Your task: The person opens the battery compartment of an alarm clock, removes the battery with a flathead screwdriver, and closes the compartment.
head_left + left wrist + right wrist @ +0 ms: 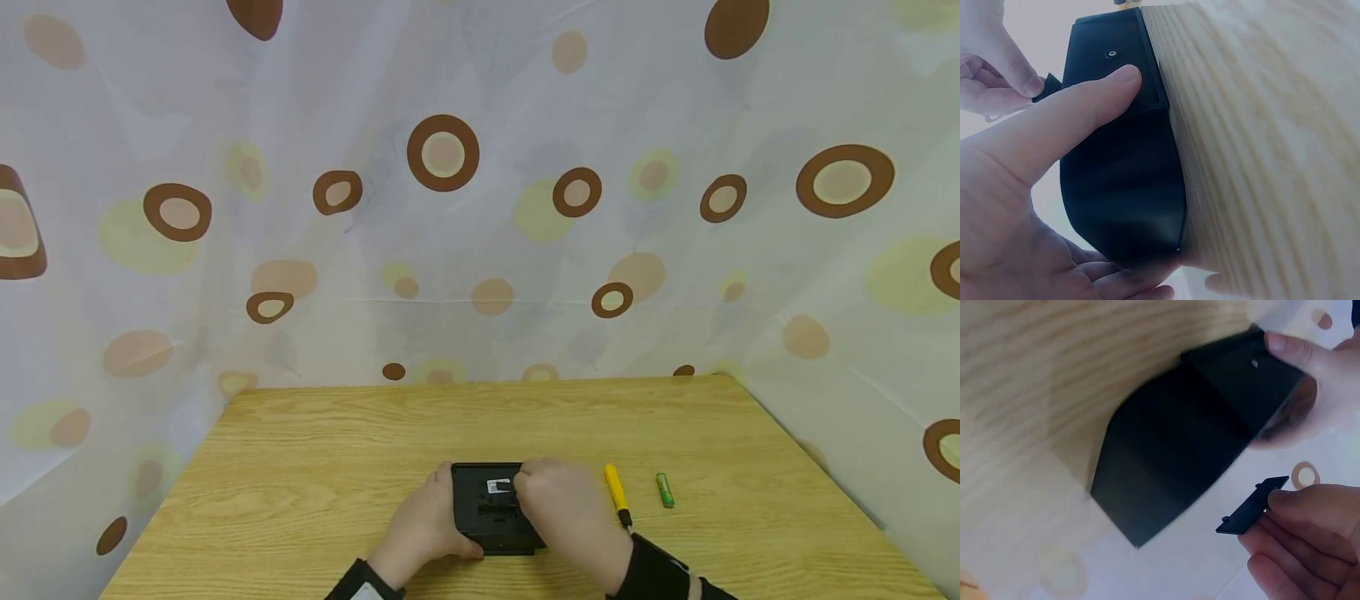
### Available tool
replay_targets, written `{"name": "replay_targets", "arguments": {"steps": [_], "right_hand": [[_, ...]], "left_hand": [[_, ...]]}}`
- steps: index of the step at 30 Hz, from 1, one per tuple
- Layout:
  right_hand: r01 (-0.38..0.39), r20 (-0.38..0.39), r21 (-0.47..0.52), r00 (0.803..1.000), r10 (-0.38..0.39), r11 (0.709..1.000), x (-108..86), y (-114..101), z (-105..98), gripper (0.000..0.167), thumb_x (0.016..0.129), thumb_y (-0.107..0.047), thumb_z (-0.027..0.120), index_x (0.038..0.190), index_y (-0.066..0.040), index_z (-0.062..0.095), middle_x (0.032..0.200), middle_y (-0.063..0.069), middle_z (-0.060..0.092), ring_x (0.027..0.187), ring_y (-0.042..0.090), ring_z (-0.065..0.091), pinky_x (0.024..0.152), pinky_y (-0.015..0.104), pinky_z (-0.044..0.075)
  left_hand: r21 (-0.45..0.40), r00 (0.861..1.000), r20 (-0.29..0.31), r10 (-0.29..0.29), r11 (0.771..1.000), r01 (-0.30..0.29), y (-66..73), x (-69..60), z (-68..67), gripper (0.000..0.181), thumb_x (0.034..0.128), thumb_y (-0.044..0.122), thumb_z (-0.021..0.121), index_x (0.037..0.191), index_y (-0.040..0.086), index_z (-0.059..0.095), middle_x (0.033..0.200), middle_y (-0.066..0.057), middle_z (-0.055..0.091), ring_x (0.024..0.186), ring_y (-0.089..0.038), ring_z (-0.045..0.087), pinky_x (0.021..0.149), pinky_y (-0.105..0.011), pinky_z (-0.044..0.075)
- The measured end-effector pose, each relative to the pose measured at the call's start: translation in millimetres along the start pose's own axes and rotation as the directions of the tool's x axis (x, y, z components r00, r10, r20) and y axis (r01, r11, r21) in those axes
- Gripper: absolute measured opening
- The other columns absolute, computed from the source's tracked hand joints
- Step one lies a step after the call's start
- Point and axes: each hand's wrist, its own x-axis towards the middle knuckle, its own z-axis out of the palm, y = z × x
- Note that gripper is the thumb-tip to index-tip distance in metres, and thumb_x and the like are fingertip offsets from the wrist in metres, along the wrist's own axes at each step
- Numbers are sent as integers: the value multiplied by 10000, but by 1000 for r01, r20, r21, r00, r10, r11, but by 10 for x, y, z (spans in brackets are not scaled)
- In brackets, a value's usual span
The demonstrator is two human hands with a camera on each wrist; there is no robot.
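Observation:
A black plastic device (487, 492) with a white label (498, 486) on its upward face is held over the table at its near middle. My left hand (429, 518) grips its left side; in the left wrist view the thumb (1094, 103) lies across one face near a small screw (1112, 54). My right hand (566, 510) is at the device's right side. Between its thumb and fingers it pinches a small black battery cover (1249, 511) with little tabs, apart from the device in the right wrist view. The hand largely hides the cover in the head view.
A screwdriver with a yellow handle (615, 487) lies just right of my right hand, its shaft partly hidden by the wrist. Farther right lies a green battery (665, 490). The wooden table (337, 433) meets a patterned curtain (480, 250) at the back.

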Motion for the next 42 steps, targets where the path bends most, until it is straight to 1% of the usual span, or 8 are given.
{"name": "replay_targets", "arguments": {"steps": [5, 9, 12, 17, 24, 31, 38, 42], "right_hand": [[63, 43, -14, 997, -62, 998, -19, -81, 33, 171, 810, -114, 902, 729, -152, 756, 667, -58, 646, 570, 63, 598, 520, 208, 498], [76, 83, -5, 994, -76, 997, -37, -139, 36, 161, 821, -126, 897, 740, -150, 761, 664, -51, 642, 580, 58, 586, 513, 209, 503], [80, 94, 11, 992, -81, 997, -46, -170, 53, 156, 823, -123, 894, 738, -150, 766, 676, -48, 661, 595, 58, 601, 527, 215, 522], [99, 82, 21, 992, -100, 995, -72, -200, 98, 185, 821, -108, 889, 709, -153, 749, 678, -49, 658, 593, 67, 603, 534, 221, 523], [108, 81, 59, 990, -113, 992, -93, -217, 124, 185, 821, -93, 888, 712, -152, 749, 673, -49, 647, 580, 66, 572, 537, 215, 497], [112, 59, 58, 992, -115, 992, -74, -224, 140, 199, 809, -79, 892, 697, -150, 744, 661, -51, 639, 571, 64, 559, 538, 206, 487], [96, 69, 69, 992, -101, 993, -42, -221, 124, 198, 818, -79, 885, 697, -149, 745, 664, -55, 652, 570, 67, 565, 547, 209, 499], [100, 88, 58, 991, -105, 993, -33, -230, 105, 177, 818, -87, 888, 717, -146, 756, 682, -46, 672, 598, 80, 603, 565, 225, 524]], "left_hand": [[18, 1000, 8, -19, 1000, 19, -2, -2, 3, 1219, 578, 284, 1065, 1497, -140, 384, 1376, -321, 612, 1157, -417, 670, 958, -560, 560], [14, 1000, 8, -14, 1000, 14, -12, -11, 21, 1203, 570, 287, 1066, 1481, -131, 401, 1350, -312, 624, 1123, -400, 676, 931, -546, 567], [10, 1000, 6, -9, 1000, 9, -25, -14, 34, 1188, 563, 285, 1067, 1466, -127, 414, 1333, -302, 633, 1108, -390, 679, 919, -532, 570], [-1, 1000, 0, 0, 1000, 0, -31, -25, 38, 1163, 547, 267, 1071, 1439, -123, 436, 1313, -296, 642, 1093, -387, 684, 906, -523, 573], [0, 1000, 0, -9, 1000, 9, -27, -22, 47, 1189, 546, 260, 1073, 1461, -129, 422, 1333, -315, 635, 1100, -391, 682, 922, -543, 573], [-15, 1000, -2, 4, 1000, -4, -33, -2, 33, 1148, 544, 233, 1070, 1437, -114, 438, 1304, -304, 649, 1075, -372, 682, 912, -537, 568], [-15, 1000, -5, 11, 1000, -11, -22, 14, 9, 1177, 550, 250, 1067, 1460, -132, 425, 1313, -308, 648, 1065, -370, 688, 881, -519, 573], [-17, 1000, -5, 16, 1000, -16, -13, 11, 2, 1152, 541, 236, 1067, 1438, -128, 441, 1287, -302, 655, 1059, -376, 691, 873, -521, 575]]}}
